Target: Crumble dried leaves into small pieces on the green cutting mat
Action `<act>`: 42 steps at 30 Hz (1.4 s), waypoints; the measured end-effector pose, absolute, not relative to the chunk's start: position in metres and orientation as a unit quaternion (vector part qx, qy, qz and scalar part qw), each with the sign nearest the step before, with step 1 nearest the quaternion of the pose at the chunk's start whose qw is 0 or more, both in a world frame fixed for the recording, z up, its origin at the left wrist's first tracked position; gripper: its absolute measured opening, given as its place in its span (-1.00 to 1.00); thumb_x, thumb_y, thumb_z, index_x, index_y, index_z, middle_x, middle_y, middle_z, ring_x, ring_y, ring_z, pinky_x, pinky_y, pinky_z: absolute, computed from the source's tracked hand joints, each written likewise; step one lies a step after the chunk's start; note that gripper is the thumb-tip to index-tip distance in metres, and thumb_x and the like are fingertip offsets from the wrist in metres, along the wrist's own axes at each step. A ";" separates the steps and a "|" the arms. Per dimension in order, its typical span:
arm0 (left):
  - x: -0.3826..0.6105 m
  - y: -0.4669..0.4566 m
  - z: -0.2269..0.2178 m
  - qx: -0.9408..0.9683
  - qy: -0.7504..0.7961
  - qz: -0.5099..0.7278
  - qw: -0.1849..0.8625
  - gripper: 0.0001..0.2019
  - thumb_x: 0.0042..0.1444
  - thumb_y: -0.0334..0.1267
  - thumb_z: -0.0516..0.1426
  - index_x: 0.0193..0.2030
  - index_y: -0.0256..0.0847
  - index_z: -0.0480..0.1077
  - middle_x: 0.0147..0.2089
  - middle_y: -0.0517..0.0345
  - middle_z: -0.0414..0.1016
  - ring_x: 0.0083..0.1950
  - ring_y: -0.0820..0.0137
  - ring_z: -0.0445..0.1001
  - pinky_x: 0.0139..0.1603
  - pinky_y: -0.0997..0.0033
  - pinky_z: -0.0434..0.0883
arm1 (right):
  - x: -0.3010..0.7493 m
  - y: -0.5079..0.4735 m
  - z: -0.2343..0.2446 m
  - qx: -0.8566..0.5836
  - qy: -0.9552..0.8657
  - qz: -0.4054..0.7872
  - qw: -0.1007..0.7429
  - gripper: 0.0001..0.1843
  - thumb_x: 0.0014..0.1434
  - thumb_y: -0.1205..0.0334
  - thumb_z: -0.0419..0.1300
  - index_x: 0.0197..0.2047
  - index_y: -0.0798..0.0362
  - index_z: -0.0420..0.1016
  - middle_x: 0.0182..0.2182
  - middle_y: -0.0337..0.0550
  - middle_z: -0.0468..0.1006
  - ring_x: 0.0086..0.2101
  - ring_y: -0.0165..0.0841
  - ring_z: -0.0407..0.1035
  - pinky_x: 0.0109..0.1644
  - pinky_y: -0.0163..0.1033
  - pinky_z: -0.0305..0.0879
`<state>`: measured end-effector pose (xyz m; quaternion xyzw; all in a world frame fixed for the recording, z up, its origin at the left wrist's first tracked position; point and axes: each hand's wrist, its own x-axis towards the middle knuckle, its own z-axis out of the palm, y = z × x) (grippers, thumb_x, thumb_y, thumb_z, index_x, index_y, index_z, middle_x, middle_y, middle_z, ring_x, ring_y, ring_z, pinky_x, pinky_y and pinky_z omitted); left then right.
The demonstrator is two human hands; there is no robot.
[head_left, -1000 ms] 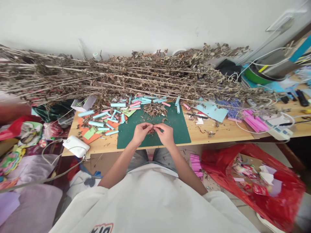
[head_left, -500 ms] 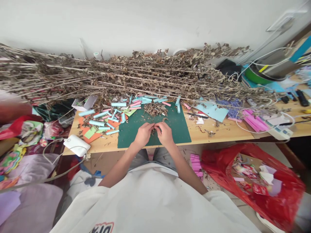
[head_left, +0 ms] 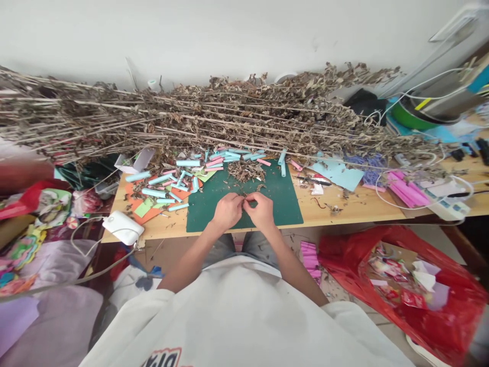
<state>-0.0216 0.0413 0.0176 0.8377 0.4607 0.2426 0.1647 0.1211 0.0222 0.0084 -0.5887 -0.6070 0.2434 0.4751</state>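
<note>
My left hand and my right hand meet over the front half of a green cutting mat. Both are closed in a pinch, fingertips touching or nearly so, on a small brown bit that looks like dried leaf. Its exact shape is mostly hidden by the fingers. Just beyond them, a heap of crumbled dried leaves lies on the mat. Rolled blue paper tubes and pink paper tubes lie left of and behind the heap.
A long bundle of dried stalks stretches along the wall. A white power bank sits at the table's left front edge. Blue paper and a power strip lie to the right. A red plastic bag of scraps stands below.
My right hand's thumb and forefinger have opened into a rounder loop, while both hands stay together over the mat. The whole view has shifted slightly.
</note>
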 end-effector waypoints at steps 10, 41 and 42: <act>-0.021 0.051 0.014 0.665 0.545 0.396 0.322 -0.80 0.20 -0.26 0.12 -0.18 -0.19 0.59 -0.22 0.03 0.61 -0.26 0.34 0.52 -0.19 0.37 0.41 | 0.136 0.037 -0.009 -0.638 -0.459 0.298 0.542 -0.87 0.05 0.17 0.21 -0.38 0.05 0.49 -0.46 -0.16 0.56 -0.43 -0.31 0.44 -0.27 -0.21 0.40; -0.013 0.049 0.023 0.665 0.514 0.361 0.404 -0.85 0.19 -0.31 0.07 -0.26 -0.23 0.48 -0.39 0.14 0.52 -0.39 0.44 0.43 -0.31 0.48 0.34 | 0.120 0.031 0.003 -0.592 -0.513 0.368 0.501 -0.85 0.11 0.18 0.13 -0.37 0.05 0.48 -0.47 -0.18 0.57 -0.46 -0.34 0.43 -0.33 -0.28 0.37; -0.012 0.050 0.022 0.633 0.516 0.376 0.439 -0.86 0.18 -0.28 0.09 -0.27 -0.24 0.48 -0.42 0.16 0.51 -0.42 0.45 0.43 -0.33 0.49 0.35 | 0.121 0.032 0.001 -0.591 -0.490 0.383 0.513 -0.84 0.11 0.17 0.13 -0.37 0.05 0.47 -0.49 -0.19 0.56 -0.48 -0.34 0.42 -0.35 -0.28 0.37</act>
